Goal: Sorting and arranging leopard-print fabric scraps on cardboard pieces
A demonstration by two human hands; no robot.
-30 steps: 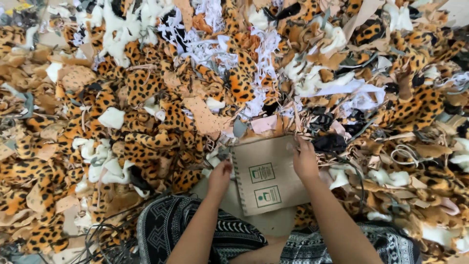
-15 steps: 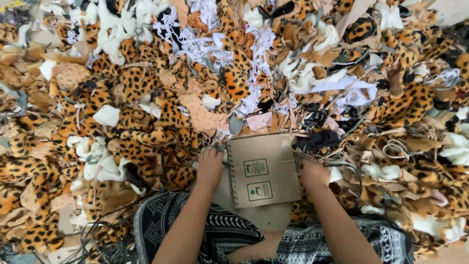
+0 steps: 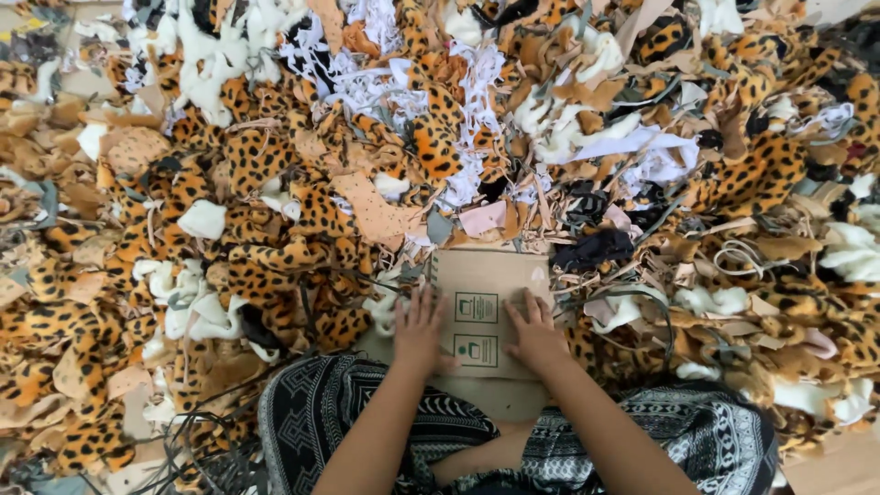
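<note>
A flat brown cardboard piece (image 3: 489, 275) with two small green printed squares lies in front of my knees, among fabric scraps. My left hand (image 3: 420, 327) rests flat on its left edge with fingers spread. On the right part of the same piece my right hand (image 3: 534, 332) presses down, fingers apart. Both forearms reach forward from my lap, which is covered by black-and-white patterned cloth (image 3: 321, 422). Neither hand grips anything.
A deep heap of leopard-print fabric scraps (image 3: 266, 165), white fleece bits (image 3: 202, 220), tan offcuts and white shredded strips (image 3: 477, 82) surrounds the cardboard on all sides. A black scrap (image 3: 596, 247) lies just right of the cardboard. Thin dark cords trail at lower left.
Both hands slid from the cardboard's outer edges toward its middle and lower part. The view shifted slightly, and the cardboard now sits squarer to me.
</note>
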